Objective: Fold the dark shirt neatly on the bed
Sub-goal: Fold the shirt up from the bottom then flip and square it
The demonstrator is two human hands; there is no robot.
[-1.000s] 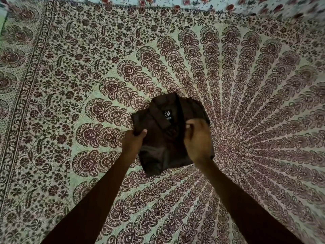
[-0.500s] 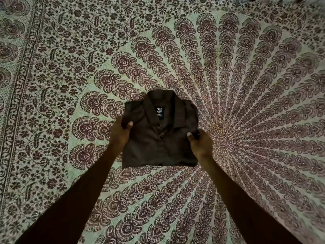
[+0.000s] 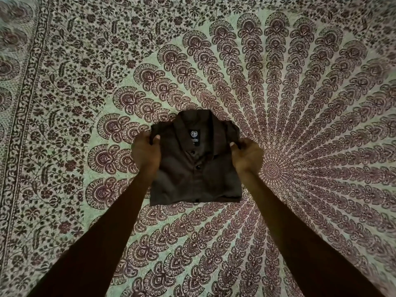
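Note:
A dark brown shirt (image 3: pixel 196 174) lies folded into a compact rectangle in the middle of the bed, collar away from me, with a black neck label and buttons showing. My left hand (image 3: pixel 145 152) pinches the shirt's left shoulder edge, thumb on top of the cloth. On the opposite side, my right hand (image 3: pixel 246 156) grips the right shoulder edge the same way, fingers tucked under the fold. Both forearms reach in from the bottom of the view.
A patterned bedspread (image 3: pixel 300 103) with a maroon mandala print covers the whole bed under the shirt. Its floral border band (image 3: pixel 23 116) runs down the left side. No other objects lie on it.
The shirt went from tilted and rumpled to lying square and flat. Both hands slid from its lower sides up to the shoulder edges near the collar.

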